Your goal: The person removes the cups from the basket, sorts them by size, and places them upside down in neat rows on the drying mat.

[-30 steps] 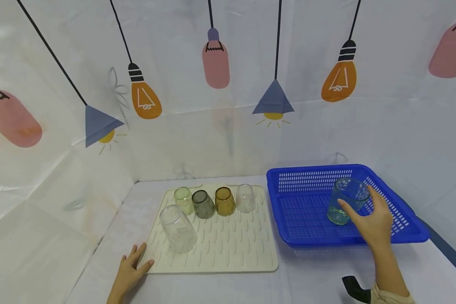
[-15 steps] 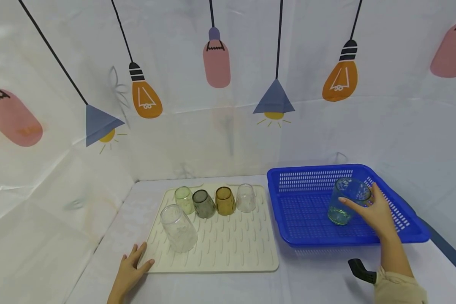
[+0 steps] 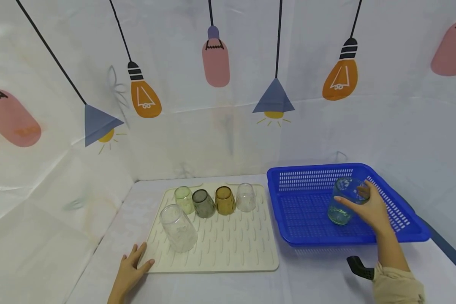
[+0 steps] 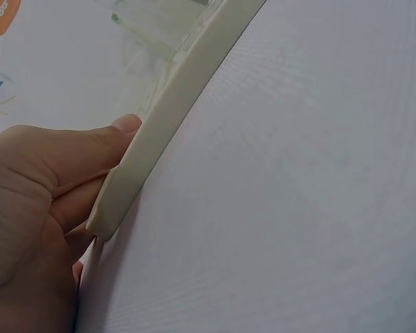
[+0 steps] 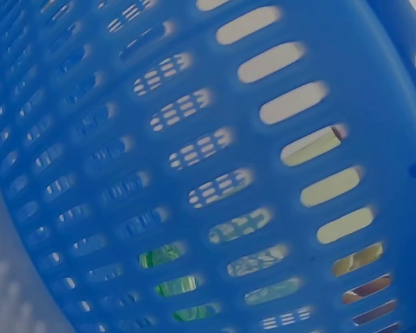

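A blue-tinted drinking glass (image 3: 340,207) stands tilted in the blue plastic basket (image 3: 304,242). My right hand (image 3: 372,211) holds it near the rim, thumb on the near side and fingers round the far right side. In the right wrist view the basket's slotted wall (image 5: 215,201) hides the hand and most of the glass. My left hand (image 3: 129,268) rests at the front left corner of the cream drying mat (image 3: 235,253), thumb and fingers spread along its edges. The left wrist view shows the thumb (image 4: 127,125) touching the mat's edge (image 4: 159,132).
On the mat stand a large clear glass (image 3: 178,230), a green glass (image 3: 184,199), a grey glass (image 3: 203,204), an amber glass (image 3: 225,200) and a small clear glass (image 3: 245,197). A black curved piece (image 3: 360,268) juts from the right sleeve (image 3: 397,285) above the white table.
My right hand has closed in on the glass; its wrist and sleeve shifted a little to the right. The glass remains in the basket, and my left hand keeps its place.
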{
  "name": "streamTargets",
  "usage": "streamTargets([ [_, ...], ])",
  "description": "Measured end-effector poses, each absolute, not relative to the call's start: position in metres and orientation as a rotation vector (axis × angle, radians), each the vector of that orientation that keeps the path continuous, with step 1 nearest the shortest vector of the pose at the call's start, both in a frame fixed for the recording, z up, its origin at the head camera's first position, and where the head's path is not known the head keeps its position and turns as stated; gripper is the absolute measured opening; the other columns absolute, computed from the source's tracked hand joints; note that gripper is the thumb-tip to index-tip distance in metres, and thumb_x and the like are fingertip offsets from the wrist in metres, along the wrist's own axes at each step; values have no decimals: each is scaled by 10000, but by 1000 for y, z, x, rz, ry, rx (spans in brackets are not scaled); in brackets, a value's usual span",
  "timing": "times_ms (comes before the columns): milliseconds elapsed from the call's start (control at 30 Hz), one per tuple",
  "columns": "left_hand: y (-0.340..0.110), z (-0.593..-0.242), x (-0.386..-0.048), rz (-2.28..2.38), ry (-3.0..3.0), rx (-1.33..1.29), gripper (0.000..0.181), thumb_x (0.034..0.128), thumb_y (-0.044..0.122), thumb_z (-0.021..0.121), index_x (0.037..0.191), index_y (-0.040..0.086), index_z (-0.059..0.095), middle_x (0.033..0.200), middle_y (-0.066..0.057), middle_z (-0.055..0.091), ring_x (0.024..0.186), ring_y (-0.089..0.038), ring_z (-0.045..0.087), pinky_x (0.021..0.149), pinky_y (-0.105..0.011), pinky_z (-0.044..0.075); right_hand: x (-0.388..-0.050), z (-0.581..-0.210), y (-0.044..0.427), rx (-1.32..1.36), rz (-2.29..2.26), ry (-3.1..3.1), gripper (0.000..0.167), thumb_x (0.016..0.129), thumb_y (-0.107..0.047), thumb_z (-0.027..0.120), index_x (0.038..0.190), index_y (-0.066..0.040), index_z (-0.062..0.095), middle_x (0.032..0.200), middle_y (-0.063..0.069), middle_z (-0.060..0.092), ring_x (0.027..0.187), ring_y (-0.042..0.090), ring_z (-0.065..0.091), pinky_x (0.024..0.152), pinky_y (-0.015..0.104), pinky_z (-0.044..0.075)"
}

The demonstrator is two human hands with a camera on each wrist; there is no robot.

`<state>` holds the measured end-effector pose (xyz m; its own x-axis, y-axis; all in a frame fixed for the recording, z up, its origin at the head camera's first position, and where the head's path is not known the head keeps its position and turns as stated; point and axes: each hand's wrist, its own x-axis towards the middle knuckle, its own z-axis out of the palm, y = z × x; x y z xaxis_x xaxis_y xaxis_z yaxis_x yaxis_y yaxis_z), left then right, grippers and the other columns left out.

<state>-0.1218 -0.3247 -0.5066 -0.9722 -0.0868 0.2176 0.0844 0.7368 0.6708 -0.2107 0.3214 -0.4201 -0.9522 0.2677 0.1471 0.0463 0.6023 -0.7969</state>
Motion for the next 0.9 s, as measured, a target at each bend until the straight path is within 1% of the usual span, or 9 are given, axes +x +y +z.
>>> streamTargets([
  [167,-324,-506,-122,-1061,-2710,3,649,777,181,713,1261,-170,459,1286,-397,393,1221,-613,292,1006,-748,79,-203,-408,314,-205,1266,-2598,1091,807,-392,721,1489,16,-26,1411,404,255,1234,570,314,938,712,311],
  [400,-325,-504,-122,-1064,-2712,-4,650,774,177,712,1257,-174,458,1285,-390,402,1218,-615,291,1011,-744,77,-197,-406,310,-174,1305,-2585,1069,809,-364,730,1493,14,-1,1410,401,267,1244,566,311,941,700,321],
  [500,-327,-504,-122,-1061,-2731,11,656,782,189,718,1264,-169,454,1291,-372,411,1230,-603,286,1018,-737,79,-200,-415,314,-182,1358,-2527,1046,804,-331,743,1500,-7,34,1420,370,291,1256,539,317,968,675,319],
  [600,-327,-504,-123,-1060,-2763,33,674,793,213,722,1279,-161,442,1306,-359,398,1247,-586,280,1031,-727,67,-210,-435,326,-236,1338,-2457,1010,790,-346,757,1517,-101,99,1430,238,381,1256,354,397,1001,420,420],
  [633,-327,-504,-124,-1060,-2774,39,683,797,225,722,1285,-158,436,1312,-357,392,1252,-581,277,1037,-722,60,-213,-441,331,-232,1350,-2432,995,792,-341,756,1517,-120,111,1435,210,389,1259,331,398,1009,406,415],
  [733,-327,-502,-123,-1086,-2783,50,693,797,231,724,1292,-155,430,1325,-348,380,1260,-573,267,1046,-714,56,-215,-449,337,-277,1300,-2408,959,784,-377,756,1513,-198,158,1418,101,441,1192,175,429,912,213,422],
  [800,-326,-501,-122,-1103,-2790,61,697,796,232,724,1293,-156,427,1330,-348,378,1267,-567,261,1050,-708,58,-208,-438,333,-257,1326,-2410,958,798,-353,748,1516,-176,139,1443,138,409,1225,202,419,984,276,408],
  [833,-326,-500,-121,-1117,-2795,70,699,798,234,723,1297,-155,424,1334,-349,370,1269,-564,256,1054,-703,58,-204,-431,329,-259,1343,-2401,951,801,-332,749,1515,-168,143,1446,134,407,1222,168,425,998,246,398],
  [900,-325,-497,-119,-1123,-2814,101,705,803,247,719,1302,-152,419,1340,-346,365,1277,-550,252,1061,-691,73,-194,-417,319,-264,1356,-2381,935,804,-300,752,1512,-149,160,1413,81,444,1165,72,442,936,119,384],
])
